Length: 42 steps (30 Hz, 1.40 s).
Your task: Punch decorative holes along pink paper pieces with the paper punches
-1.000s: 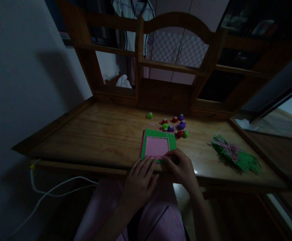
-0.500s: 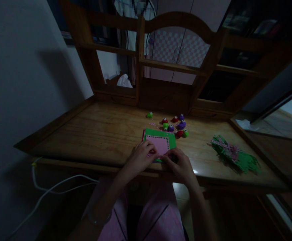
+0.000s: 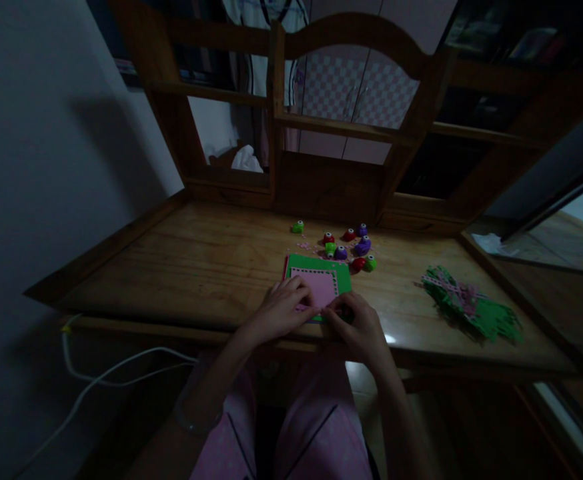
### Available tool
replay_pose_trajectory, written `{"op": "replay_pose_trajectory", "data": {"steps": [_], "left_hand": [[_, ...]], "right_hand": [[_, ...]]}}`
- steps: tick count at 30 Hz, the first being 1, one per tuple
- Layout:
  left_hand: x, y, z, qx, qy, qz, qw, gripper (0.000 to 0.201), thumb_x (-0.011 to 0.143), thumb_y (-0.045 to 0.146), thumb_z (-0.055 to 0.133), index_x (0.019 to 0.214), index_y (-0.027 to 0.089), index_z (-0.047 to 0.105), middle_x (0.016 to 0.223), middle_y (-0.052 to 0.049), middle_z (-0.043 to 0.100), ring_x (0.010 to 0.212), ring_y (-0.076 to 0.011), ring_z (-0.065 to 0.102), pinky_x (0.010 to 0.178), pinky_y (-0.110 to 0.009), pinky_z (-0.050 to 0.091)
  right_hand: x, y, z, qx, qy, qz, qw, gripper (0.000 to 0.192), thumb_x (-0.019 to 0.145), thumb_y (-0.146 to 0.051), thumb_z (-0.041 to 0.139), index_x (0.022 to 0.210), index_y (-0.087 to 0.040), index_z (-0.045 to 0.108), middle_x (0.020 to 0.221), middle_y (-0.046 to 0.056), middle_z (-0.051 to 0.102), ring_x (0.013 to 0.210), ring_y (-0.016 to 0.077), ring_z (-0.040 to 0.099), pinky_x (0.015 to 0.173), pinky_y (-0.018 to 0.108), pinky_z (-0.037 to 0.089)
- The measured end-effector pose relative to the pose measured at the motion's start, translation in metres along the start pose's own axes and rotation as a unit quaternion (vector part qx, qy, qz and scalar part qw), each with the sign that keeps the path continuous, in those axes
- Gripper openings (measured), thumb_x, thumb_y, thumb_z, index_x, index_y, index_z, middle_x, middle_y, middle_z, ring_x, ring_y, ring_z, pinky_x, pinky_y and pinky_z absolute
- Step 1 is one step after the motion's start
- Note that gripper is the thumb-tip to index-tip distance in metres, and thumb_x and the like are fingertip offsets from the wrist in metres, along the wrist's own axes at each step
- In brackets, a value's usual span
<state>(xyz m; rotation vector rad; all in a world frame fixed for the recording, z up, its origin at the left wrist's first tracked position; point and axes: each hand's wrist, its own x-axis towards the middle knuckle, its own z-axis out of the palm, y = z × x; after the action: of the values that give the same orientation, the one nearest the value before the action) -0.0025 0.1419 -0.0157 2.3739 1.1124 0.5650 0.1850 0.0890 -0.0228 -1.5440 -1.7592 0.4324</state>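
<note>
A green card (image 3: 342,273) with a pink panel (image 3: 320,285) and a dotted border lies near the front edge of the wooden desk (image 3: 211,267). My left hand (image 3: 282,308) rests on the card's lower left part, fingers curled on the pink panel. My right hand (image 3: 359,325) presses on the card's lower right corner, fingertips close to those of the left. The card's near edge is hidden under both hands. The dim light hides whether anything small is pinched between the fingers.
Several small red, purple and green craft punches (image 3: 351,247) sit just behind the card. A heap of green and pink paper scraps (image 3: 471,307) lies at the right. A wooden hutch (image 3: 331,173) rises at the back. A white cable (image 3: 101,380) hangs lower left.
My left hand moved forward from the desk's front edge onto the pink panel and now stays there. My right hand has barely shifted. The view has tilted slightly.
</note>
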Motion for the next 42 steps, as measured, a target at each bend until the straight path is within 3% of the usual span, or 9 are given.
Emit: {"op": "replay_pose_trajectory", "data": {"steps": [11,17,21,26,33,36,38,42], "left_hand": [[0.003,-0.002,-0.004,0.011,-0.026,-0.008,1.0,0.024,0.082,0.046,0.054,0.088,0.023,0.054,0.103,-0.001,0.05,0.1,-0.019,0.047,0.087,-0.031,0.037],[0.033,-0.005,-0.017,0.014,-0.143,-0.002,0.99,0.035,0.069,0.047,0.066,0.088,0.02,0.053,0.093,-0.001,0.051,0.086,-0.0172,0.048,0.072,-0.025,0.039],[0.051,0.002,-0.028,0.077,-0.22,0.002,0.973,0.039,0.065,0.05,0.069,0.081,0.018,0.054,0.086,-0.001,0.053,0.08,-0.0171,0.047,0.063,-0.024,0.035],[0.056,0.006,-0.039,0.135,-0.255,-0.002,0.958,0.039,0.063,0.049,0.07,0.079,0.018,0.054,0.087,-0.002,0.053,0.079,-0.0175,0.046,0.063,-0.023,0.033],[0.061,-0.012,-0.052,0.093,-0.323,0.055,0.94,0.035,0.061,0.039,0.073,0.082,0.019,0.053,0.088,0.0,0.051,0.077,-0.0157,0.044,0.066,-0.023,0.034],[0.062,-0.014,-0.054,0.081,-0.334,0.062,0.937,0.033,0.061,0.035,0.073,0.083,0.019,0.054,0.087,0.0,0.049,0.077,-0.015,0.043,0.066,-0.023,0.034],[0.062,-0.015,-0.054,0.079,-0.33,0.067,0.938,0.033,0.062,0.036,0.072,0.084,0.019,0.054,0.088,0.0,0.049,0.077,-0.015,0.043,0.065,-0.022,0.033],[0.062,-0.02,-0.052,0.074,-0.33,0.078,0.938,0.038,0.063,0.037,0.073,0.088,0.018,0.053,0.093,-0.001,0.05,0.08,-0.015,0.042,0.066,-0.022,0.034]], "right_hand": [[0.0,-0.001,0.0,0.001,-0.001,-0.006,1.0,0.007,0.079,-0.028,0.06,0.076,-0.021,0.06,0.077,0.003,0.061,0.074,0.0177,0.055,0.067,0.029,0.041],[0.0,0.001,0.0,-0.004,-0.003,-0.003,1.0,0.01,0.078,-0.029,0.061,0.075,-0.021,0.06,0.076,0.003,0.06,0.072,0.0178,0.055,0.064,0.028,0.041],[0.0,0.001,0.0,-0.005,-0.001,-0.008,1.0,0.009,0.078,-0.029,0.061,0.075,-0.021,0.06,0.076,0.003,0.061,0.073,0.0179,0.055,0.066,0.029,0.041],[-0.001,0.001,0.001,-0.008,0.001,-0.01,1.0,0.01,0.079,-0.029,0.062,0.076,-0.021,0.059,0.077,0.002,0.06,0.073,0.0173,0.055,0.066,0.029,0.04],[-0.002,0.0,0.005,-0.012,0.015,-0.008,1.0,0.013,0.079,-0.034,0.063,0.076,-0.021,0.059,0.075,0.002,0.06,0.072,0.0176,0.056,0.065,0.029,0.042],[-0.01,-0.012,0.005,-0.029,0.086,-0.005,0.996,0.018,0.081,-0.033,0.06,0.095,-0.022,0.061,0.089,0.005,0.062,0.082,0.0203,0.058,0.07,0.032,0.046],[-0.018,-0.021,0.005,-0.067,0.14,-0.032,0.987,0.028,0.083,-0.03,0.057,0.11,-0.024,0.059,0.11,0.01,0.059,0.102,0.0244,0.054,0.085,0.039,0.044],[-0.032,-0.032,0.01,-0.141,0.076,-0.17,0.972,0.034,0.083,-0.024,0.056,0.117,-0.027,0.059,0.138,0.007,0.043,0.126,0.0292,0.038,0.103,0.05,0.032]]}}
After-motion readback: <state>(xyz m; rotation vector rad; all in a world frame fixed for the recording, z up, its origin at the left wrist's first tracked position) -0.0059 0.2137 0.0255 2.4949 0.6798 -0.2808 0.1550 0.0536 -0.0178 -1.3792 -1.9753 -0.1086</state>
